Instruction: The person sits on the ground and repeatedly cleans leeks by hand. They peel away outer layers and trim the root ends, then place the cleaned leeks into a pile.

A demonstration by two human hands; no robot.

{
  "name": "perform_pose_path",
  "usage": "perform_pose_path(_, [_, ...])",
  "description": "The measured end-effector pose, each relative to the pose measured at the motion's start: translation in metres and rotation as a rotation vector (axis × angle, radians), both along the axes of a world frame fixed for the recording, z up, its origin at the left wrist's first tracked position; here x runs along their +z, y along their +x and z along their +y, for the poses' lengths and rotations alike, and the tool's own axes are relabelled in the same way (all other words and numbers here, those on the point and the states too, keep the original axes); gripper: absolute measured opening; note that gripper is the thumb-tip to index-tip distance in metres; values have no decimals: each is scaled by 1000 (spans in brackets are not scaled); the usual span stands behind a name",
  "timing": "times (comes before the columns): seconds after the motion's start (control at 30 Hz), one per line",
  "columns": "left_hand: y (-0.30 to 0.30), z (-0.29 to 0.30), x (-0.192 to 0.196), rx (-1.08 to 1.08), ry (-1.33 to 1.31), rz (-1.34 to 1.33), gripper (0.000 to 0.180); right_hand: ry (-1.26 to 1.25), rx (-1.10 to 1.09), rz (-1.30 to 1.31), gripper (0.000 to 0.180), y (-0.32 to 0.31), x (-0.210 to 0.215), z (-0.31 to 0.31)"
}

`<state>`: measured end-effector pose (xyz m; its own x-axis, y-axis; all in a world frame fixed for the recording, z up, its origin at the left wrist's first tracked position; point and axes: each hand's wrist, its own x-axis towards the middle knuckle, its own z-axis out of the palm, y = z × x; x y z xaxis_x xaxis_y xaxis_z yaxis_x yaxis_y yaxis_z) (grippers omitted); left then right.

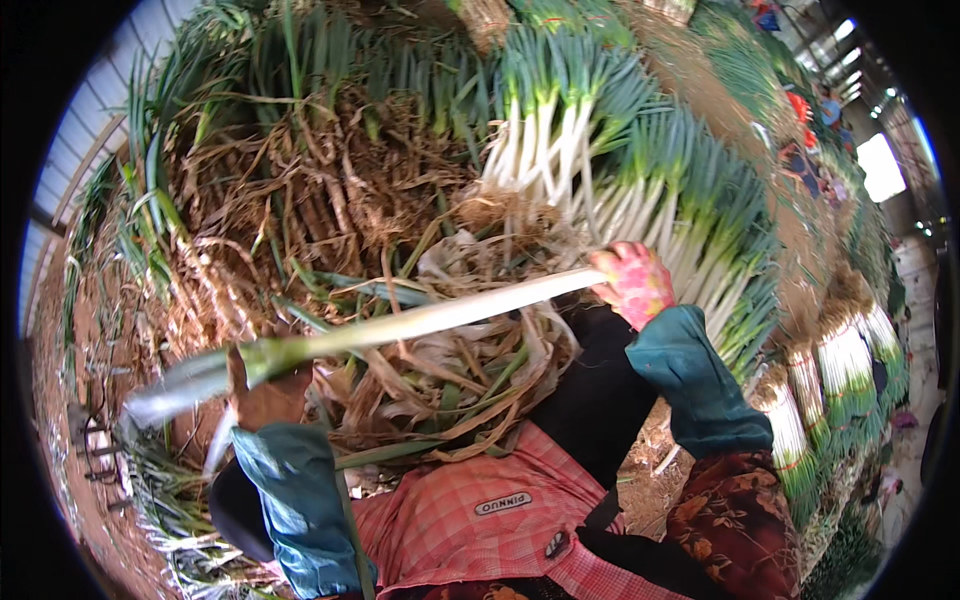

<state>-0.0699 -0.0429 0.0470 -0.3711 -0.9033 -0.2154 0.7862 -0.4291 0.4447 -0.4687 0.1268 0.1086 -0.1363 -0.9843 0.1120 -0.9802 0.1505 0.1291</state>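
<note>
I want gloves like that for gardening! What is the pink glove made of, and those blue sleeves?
The pink glove on the right hand looks like knit fabric with a rubbery, matte coating, judging by its mottled surface; I can't be sure. The blue sleeve covers look like thin woven cloth, soft and matte, since they wrinkle and fold. The left hand holds the long green onion.

Husk heap and scallion stacks all around

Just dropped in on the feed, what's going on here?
A person holds one long green onion across their lap, both hands on it. The left hand grips the green leafy end, and the right hand, in a pink glove, holds the white root end. Dry peeled husks lie heaped beneath it, and rows of cleaned onions are stacked ahead.
</note>
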Motion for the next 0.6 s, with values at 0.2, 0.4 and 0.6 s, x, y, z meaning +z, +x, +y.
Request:
perform_pose_path(0.2, [-137,31,135,-401,-743,-433,61,-514,-756,-453,33,-109,-99,135])
perform_pose_path(0.4, [-115,11,97,-553,-568,-581,33,-337,-1102,-1258,20,-141,-212,177])
perform_pose_path(0.6, [-50,-14,42,-681,-408,-876,33,91,-1086,-1192,49,-170,-174,56])
